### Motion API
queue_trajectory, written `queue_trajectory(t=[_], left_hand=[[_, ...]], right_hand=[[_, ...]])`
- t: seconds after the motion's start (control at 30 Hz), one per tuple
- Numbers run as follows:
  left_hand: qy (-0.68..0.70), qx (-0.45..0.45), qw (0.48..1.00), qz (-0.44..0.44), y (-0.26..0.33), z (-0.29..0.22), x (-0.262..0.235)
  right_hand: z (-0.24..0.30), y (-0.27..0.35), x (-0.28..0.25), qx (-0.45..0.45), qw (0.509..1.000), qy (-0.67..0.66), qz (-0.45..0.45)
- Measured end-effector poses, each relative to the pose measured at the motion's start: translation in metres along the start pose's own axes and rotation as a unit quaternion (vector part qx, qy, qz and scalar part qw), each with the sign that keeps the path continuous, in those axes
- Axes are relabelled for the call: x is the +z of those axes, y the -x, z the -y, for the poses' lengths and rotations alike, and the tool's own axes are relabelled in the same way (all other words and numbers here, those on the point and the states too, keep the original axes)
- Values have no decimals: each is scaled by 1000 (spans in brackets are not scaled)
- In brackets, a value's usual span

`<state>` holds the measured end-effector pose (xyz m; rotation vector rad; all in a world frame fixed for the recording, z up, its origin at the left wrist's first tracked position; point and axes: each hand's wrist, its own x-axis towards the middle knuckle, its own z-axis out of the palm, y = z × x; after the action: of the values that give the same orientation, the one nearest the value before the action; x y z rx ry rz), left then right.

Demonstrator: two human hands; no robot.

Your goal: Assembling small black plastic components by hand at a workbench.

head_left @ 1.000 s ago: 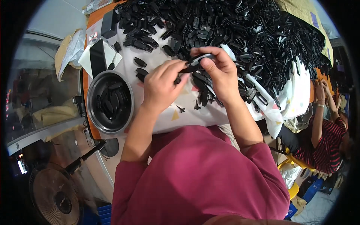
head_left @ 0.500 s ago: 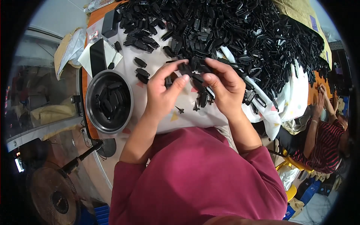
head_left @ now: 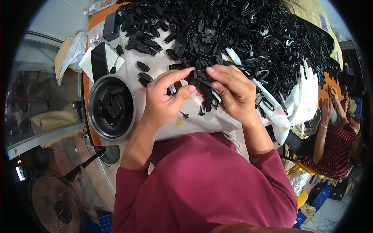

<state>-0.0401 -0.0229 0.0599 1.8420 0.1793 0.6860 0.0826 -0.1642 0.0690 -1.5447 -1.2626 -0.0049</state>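
Black, the plastic casing piece (head_left: pixel 199 77) sat lower than a second earlier, inward from the front edge of the cloth-covered table (head_left: pixel 208 123); the left hand (head_left: pixel 160 103) pinched it with thumb and forefinger widely arched, the right hand (head_left: pixel 239 95) with closely curled fingers.

We record bright light, apparently from above, on the white tablecloth (head_left: pixel 210 123) and maroon shirt (head_left: pixel 202 178). The fan (head_left: pixel 52 200) sits dim. Heaped black plastic parts (head_left: pixel 241 27) show small glints; the bowl's rim (head_left: pixel 112 137) shines. Fisheye edges bend; corners go black.
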Motion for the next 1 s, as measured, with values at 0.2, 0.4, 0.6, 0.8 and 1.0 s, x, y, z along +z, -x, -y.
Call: queue_trajectory(t=[0.2, 0.4, 0.6, 0.8, 1.0], left_hand=[[-41, 30, 998, 41, -2, 3, -8], [204, -240, 948, -36, 2, 7, 26], [318, -248, 912, -75, 6, 17, 39], [439, -294, 847, -60, 2, 48, 30], [467, -275, 816, -201, -10, 54, 5]], right_hand=[[5, 4, -3, -36, 995, 81, 44], [-4, 23, 23, -51, 979, 190, -57], [-10, 33, 27, 369, 893, -255, -29], [-27, 3, 21, 346, 900, -257, 63], [-78, -33, -4, 220, 969, 80, 76]])
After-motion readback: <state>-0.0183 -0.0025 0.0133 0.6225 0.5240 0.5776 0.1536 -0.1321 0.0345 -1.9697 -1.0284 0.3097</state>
